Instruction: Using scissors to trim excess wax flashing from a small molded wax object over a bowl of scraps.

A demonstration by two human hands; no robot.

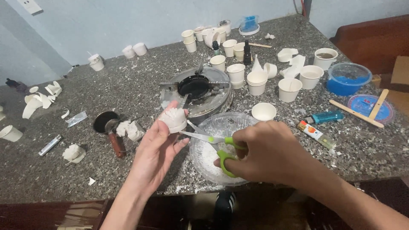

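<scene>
My left hand (158,147) holds up a small white paper cup (174,119) whose rim is cut into strips. My right hand (264,153) grips green-handled scissors (213,142), the blades open and pointing left at the cup's underside. Both hands hover over a clear glass bowl (226,123) holding white scraps, near the front edge of the speckled stone counter (128,89).
A round metal burner (197,87) sits behind the hands. Several white paper cups (289,88) stand at the back right, with a blue tub (347,79), wooden sticks (355,113), two lighters (324,117) and dropper bottles. A small pan (108,125) and paper scraps lie left.
</scene>
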